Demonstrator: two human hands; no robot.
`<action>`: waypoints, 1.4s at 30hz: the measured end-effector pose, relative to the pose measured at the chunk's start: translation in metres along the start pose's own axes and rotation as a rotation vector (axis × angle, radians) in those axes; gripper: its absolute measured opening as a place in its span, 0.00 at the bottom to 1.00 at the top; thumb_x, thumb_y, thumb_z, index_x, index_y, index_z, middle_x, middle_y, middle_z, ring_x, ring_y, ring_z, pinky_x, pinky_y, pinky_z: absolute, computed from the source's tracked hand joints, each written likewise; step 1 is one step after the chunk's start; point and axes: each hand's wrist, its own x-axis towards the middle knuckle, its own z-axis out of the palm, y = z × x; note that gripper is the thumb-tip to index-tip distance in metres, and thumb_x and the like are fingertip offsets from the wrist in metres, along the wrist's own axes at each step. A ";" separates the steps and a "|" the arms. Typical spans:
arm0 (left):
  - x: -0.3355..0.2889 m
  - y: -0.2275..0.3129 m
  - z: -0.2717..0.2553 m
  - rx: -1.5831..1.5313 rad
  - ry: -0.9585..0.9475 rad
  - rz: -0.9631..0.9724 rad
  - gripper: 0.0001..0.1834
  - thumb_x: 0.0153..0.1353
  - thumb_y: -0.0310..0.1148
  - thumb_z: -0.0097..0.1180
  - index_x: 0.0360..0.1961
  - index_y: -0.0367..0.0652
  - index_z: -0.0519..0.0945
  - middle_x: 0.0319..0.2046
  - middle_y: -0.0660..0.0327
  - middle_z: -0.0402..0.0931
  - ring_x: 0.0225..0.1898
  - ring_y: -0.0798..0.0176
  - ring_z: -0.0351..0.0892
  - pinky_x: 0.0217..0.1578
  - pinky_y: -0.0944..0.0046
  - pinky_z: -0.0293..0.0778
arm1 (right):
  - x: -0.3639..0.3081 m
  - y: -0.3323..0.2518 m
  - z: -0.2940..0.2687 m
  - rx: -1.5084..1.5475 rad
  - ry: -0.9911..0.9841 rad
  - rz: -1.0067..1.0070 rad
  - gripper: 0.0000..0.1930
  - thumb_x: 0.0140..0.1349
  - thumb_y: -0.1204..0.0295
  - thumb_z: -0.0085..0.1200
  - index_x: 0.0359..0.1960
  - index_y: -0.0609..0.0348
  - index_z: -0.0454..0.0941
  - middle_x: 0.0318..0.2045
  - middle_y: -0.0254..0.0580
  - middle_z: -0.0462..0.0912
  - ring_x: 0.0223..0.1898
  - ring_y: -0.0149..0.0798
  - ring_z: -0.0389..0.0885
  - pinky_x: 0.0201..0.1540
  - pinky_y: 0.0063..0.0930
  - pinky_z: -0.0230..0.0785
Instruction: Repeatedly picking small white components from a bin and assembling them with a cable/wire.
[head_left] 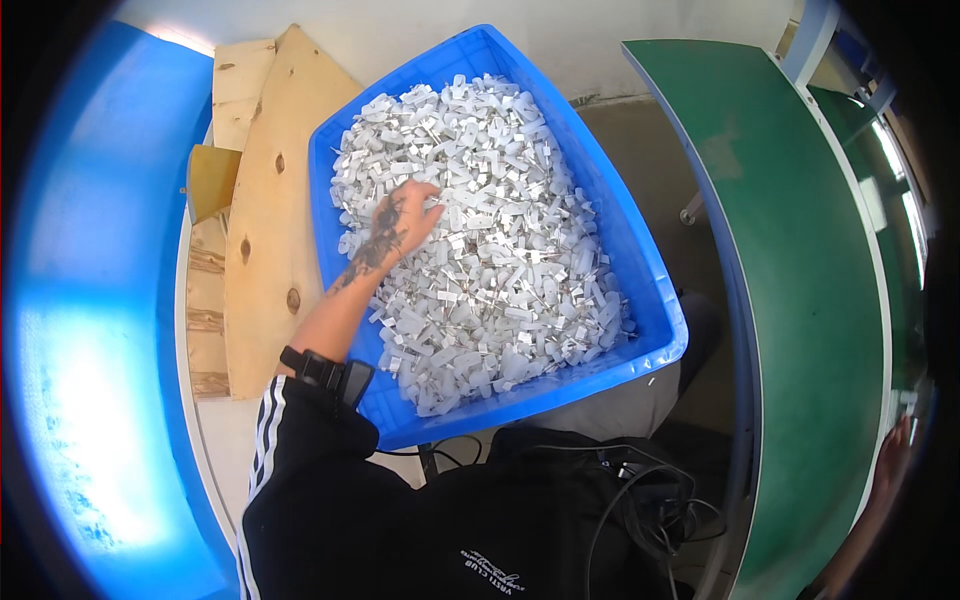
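A deep blue plastic tub (590, 380) holds a large heap of small white and translucent plastic pieces (500, 260), many with thin metallic wires or pins. Over the left part of this heap is my left hand (405, 212), its thumb and forefinger apart and touching or just above the pieces. The other fingertips are hidden under it, and no piece shows in its grip. At the far right rim, beyond the green tabletop (800, 260), my right hand (893, 455) appears small and distorted beside a small whitish thing (908, 402). Its fingers do not show clearly.
Plywood boards (275, 230) stand left of the tub, beside a bright blue sheet or panel (90, 300). Black cables (640, 490) lie across my lap. A pale wall (400, 35) rises behind the tub. The green table's edge runs close along the tub's right side.
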 end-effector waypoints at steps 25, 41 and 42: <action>0.035 0.003 0.028 0.175 -0.198 0.043 0.08 0.56 0.36 0.59 0.36 0.48 0.81 0.32 0.63 0.79 0.34 0.56 0.81 0.37 0.57 0.75 | -0.285 0.104 0.301 0.009 0.292 -0.423 0.28 0.69 0.73 0.40 0.68 0.67 0.48 0.46 0.36 0.66 0.36 0.25 0.64 0.37 0.14 0.63; -0.041 0.115 -0.081 -0.434 0.197 0.157 0.03 0.55 0.27 0.60 0.29 0.39 0.79 0.26 0.64 0.71 0.19 0.73 0.61 0.22 0.71 0.60 | -0.244 0.173 0.428 -0.250 -0.385 -0.057 0.12 0.61 0.75 0.53 0.44 0.68 0.76 0.35 0.39 0.75 0.35 0.27 0.74 0.38 0.18 0.67; -0.041 0.117 -0.081 -0.479 0.181 0.170 0.04 0.56 0.27 0.59 0.28 0.38 0.78 0.26 0.64 0.71 0.19 0.73 0.60 0.22 0.72 0.59 | -0.243 0.174 0.434 -0.253 -0.434 -0.051 0.12 0.60 0.77 0.52 0.45 0.68 0.76 0.36 0.39 0.75 0.36 0.27 0.74 0.40 0.18 0.67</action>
